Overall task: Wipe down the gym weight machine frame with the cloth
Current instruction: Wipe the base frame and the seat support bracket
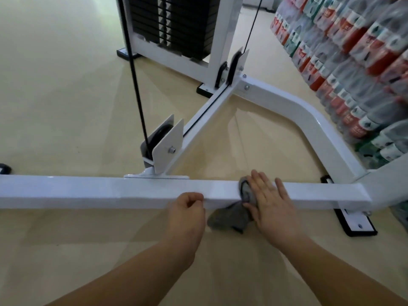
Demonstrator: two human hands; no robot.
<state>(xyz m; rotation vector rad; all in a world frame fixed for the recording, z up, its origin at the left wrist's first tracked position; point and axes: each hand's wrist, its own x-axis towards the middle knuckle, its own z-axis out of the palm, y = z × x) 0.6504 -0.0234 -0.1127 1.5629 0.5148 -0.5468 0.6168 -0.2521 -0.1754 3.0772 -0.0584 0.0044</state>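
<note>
A glossy white square-tube frame (pixel 88 191) of painted metal runs straight across the foreground, low over the smooth beige floor (pixel 55 96). The right hand (pixel 269 206) lies flat with fingers spread, pressing a soft, crumpled grey cloth (pixel 227 219) onto the top of the bar; the cloth's loose end droops over the near face. The left hand (pixel 185 210) is curled into a loose fist, holding nothing, its knuckles against the bar's near edge just beside the cloth. Behind the bar, a thin black cable (pixel 134 80) drops into a pulley (pixel 163 138) between flat white plates. Farther back stands a black slab weight stack (pixel 176 25), and shrink-wrapped bottles (pixel 353 51) are stacked at right.
</note>
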